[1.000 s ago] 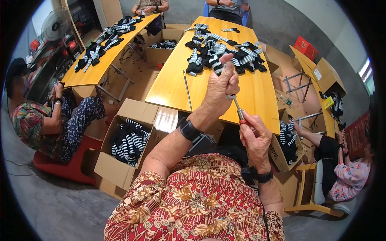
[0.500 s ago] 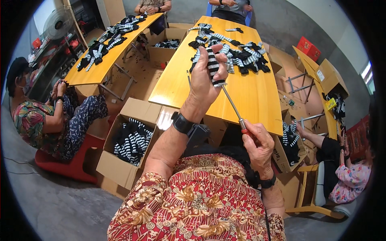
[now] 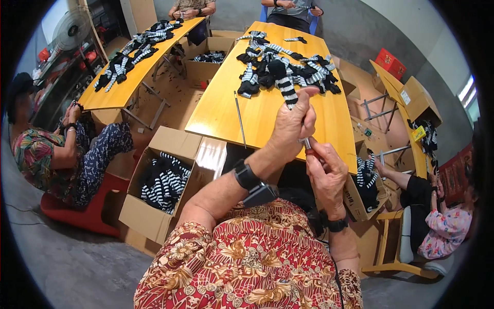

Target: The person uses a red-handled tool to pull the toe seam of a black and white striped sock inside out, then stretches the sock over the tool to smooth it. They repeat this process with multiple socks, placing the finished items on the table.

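A narrow black-and-white striped knit sock point(image 3: 286, 88) points up and away from my left hand point(image 3: 290, 127), its black end lying over the pile. The fingers of that hand are closed around its near part. Just below, my right hand point(image 3: 328, 172) grips the red handle point(image 3: 310, 148) of a screwdriver-like tool with a metal rod. Most of the rod is hidden by my left hand and the sock. Both hands are close together over the near edge of the yellow table point(image 3: 216, 110).
Striped socks point(image 3: 319, 77) lie heaped at the table's far part. A thin metal rod point(image 3: 239, 116) stands at its near edge. Open cartons of socks flank me, one at left point(image 3: 164, 183), one at right point(image 3: 368, 180). Other people sit around, including one on a red chair point(image 3: 77, 206).
My left hand has slid down the rod toward the handle, drawing the sock along. The sock's black end now shows beyond my hand, and the bare rod between the hands is mostly covered.
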{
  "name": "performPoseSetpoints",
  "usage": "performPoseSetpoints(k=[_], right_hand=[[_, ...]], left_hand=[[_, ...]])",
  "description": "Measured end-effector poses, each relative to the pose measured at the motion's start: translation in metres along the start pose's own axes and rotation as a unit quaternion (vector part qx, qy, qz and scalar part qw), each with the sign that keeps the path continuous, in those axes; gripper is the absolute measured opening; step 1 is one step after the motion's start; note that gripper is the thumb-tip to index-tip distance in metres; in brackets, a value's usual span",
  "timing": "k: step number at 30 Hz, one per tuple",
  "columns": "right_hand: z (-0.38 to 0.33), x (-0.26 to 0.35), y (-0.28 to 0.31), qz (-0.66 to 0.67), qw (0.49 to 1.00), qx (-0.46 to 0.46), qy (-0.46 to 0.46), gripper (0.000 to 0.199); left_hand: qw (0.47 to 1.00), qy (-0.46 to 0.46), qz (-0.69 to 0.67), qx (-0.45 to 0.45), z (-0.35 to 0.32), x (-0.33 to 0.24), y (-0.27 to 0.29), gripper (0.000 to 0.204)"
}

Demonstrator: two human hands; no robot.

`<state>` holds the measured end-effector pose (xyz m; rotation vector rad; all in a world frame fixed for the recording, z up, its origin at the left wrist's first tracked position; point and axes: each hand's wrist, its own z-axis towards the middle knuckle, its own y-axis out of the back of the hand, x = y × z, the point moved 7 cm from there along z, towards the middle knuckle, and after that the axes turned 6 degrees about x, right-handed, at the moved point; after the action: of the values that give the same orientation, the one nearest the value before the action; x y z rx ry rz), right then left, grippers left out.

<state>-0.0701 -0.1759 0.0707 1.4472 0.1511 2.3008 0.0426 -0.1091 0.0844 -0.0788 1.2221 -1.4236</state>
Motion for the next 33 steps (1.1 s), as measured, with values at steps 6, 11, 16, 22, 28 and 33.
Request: performPoseSetpoints(k=[6, 11, 16, 22, 28, 33], right_hand=[[0.01, -0.001, -0.002, -0.064, 0.994, -0.029, 0.079, 0.03], [0.003, -0.002, -0.012, 0.057, 0.996, 0.062, -0.042, 0.042], [-0.017, -0.033, -0.015, 0.164, 0.965, 0.123, -0.163, 0.046], [-0.011, -0.033, -0.016, 0.206, 0.961, 0.078, -0.165, 0.04], [-0.005, -0.031, -0.016, 0.195, 0.97, 0.005, -0.146, 0.039], [0.0, -0.028, -0.011, 0.123, 0.984, 0.031, -0.128, 0.039]], left_hand=[[0.996, -0.031, 0.031, -0.077, -0.001, -0.023, 0.02, 0.041], [0.994, -0.07, -0.035, -0.073, 0.01, -0.049, 0.042, 0.039], [0.994, -0.057, -0.072, -0.051, 0.016, -0.052, 0.047, 0.043], [0.997, -0.042, 0.006, -0.072, 0.005, -0.028, 0.035, 0.043], [0.997, 0.002, 0.05, -0.066, -0.004, 0.003, 0.023, 0.044], [0.994, -0.02, 0.012, -0.109, 0.002, -0.013, 0.032, 0.042]])
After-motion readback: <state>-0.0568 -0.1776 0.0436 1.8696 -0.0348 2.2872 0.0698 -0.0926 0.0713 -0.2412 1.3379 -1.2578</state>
